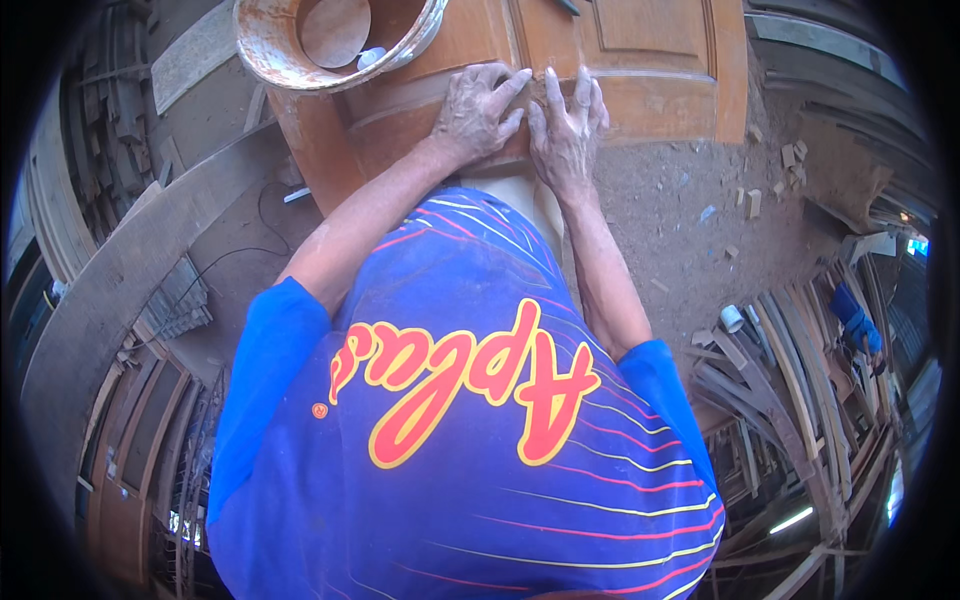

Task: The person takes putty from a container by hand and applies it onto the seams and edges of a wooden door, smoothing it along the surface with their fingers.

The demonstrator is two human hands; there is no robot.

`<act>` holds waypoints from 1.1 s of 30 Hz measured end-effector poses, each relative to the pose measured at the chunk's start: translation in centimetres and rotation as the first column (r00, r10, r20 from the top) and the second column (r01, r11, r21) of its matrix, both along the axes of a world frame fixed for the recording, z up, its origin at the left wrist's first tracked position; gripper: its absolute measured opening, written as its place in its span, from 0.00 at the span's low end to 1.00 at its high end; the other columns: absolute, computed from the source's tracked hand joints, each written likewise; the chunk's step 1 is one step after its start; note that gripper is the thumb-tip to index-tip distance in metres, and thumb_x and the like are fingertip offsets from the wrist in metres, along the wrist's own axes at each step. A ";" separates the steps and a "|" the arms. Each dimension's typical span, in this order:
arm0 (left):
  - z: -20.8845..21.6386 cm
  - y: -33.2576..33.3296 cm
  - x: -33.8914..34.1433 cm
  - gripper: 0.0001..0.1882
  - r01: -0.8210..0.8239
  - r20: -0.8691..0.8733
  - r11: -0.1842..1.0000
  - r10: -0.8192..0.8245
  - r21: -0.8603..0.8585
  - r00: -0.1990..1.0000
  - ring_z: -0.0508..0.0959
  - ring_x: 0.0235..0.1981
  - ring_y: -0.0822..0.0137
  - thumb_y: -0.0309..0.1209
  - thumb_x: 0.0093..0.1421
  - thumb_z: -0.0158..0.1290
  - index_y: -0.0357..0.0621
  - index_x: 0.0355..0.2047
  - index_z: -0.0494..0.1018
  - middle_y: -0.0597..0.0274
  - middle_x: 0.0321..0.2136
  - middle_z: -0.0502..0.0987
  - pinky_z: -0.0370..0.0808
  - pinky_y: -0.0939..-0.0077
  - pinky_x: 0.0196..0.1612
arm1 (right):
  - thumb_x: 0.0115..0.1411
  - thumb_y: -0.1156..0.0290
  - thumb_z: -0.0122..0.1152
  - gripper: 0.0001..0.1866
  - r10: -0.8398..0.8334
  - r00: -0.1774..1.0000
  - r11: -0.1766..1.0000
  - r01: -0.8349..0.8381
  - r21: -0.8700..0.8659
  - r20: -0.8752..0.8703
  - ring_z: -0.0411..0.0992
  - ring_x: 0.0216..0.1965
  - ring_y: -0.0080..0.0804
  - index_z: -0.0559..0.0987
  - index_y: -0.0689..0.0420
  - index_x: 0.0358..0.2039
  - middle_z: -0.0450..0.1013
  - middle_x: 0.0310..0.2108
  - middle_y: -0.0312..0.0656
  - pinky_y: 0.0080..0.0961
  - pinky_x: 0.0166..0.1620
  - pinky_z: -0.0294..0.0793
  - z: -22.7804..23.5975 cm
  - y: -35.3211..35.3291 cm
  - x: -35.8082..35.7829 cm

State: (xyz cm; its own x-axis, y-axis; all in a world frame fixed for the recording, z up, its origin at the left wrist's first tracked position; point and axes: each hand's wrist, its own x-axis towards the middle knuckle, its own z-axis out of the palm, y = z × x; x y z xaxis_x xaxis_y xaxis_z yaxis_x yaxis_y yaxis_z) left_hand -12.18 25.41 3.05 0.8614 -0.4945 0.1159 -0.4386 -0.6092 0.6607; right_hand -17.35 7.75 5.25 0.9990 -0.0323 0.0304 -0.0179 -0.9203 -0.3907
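Resting both hands on a brown panelled wooden door

The brown panelled wooden door lies directly ahead of the wearer, its raised panels facing up and its far part running out of view. The left hand lies on it palm down, index finger and thumb apart, the other fingers bent close together; whether anything sits beneath them I cannot tell. Just beside it, the right hand rests with fingers spread, fingertips on the wood, nothing visibly pinched.

The door looks stiff and probably heavy, more so at full length. Its dusty, pale-smeared face may be slick under dry fingers, so the thick outer frame seems the sounder hold; the narrow mouldings around the panels look easier to chip.

At the left, a round whitish bucket with brown stains overlaps the door's edge from this angle and crowds that side; whether it stands on the wood is hidden. A dark object shows at the top border. The right end gives onto a dusty brown floor with scattered wood offcuts, which leaves more room, bounded by stacked timber strips farther off. A long grey plank borders the left.
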 end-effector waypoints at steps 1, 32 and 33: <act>0.2 -0.1 0.1 0.32 0.004 -0.001 1.000 -0.004 -0.002 1.000 0.74 0.58 0.51 0.35 0.59 0.65 0.49 0.65 0.74 0.56 0.55 0.76 0.70 0.51 0.62 | 0.71 0.56 0.61 0.28 -0.004 1.000 1.000 0.004 -0.002 -0.001 0.53 0.74 0.63 0.74 0.42 0.70 0.55 0.75 0.59 0.63 0.70 0.51 0.0 0.0 0.3; -0.6 -0.7 0.4 0.28 0.034 0.039 0.999 -0.034 0.013 0.999 0.74 0.58 0.53 0.38 0.59 0.64 0.53 0.61 0.77 0.59 0.55 0.76 0.71 0.52 0.61 | 0.72 0.55 0.59 0.28 -0.080 0.993 0.984 0.065 -0.165 -0.083 0.53 0.74 0.62 0.73 0.44 0.70 0.54 0.76 0.59 0.65 0.71 0.51 -0.6 -0.2 -1.6; -0.8 -0.6 0.6 0.27 0.032 0.054 0.999 -0.032 0.005 0.998 0.74 0.58 0.53 0.38 0.59 0.64 0.52 0.60 0.78 0.59 0.55 0.76 0.71 0.52 0.60 | 0.70 0.56 0.61 0.28 -0.062 0.997 0.985 0.053 -0.167 -0.046 0.55 0.73 0.62 0.75 0.44 0.69 0.56 0.75 0.59 0.65 0.69 0.53 -0.7 -0.4 -0.5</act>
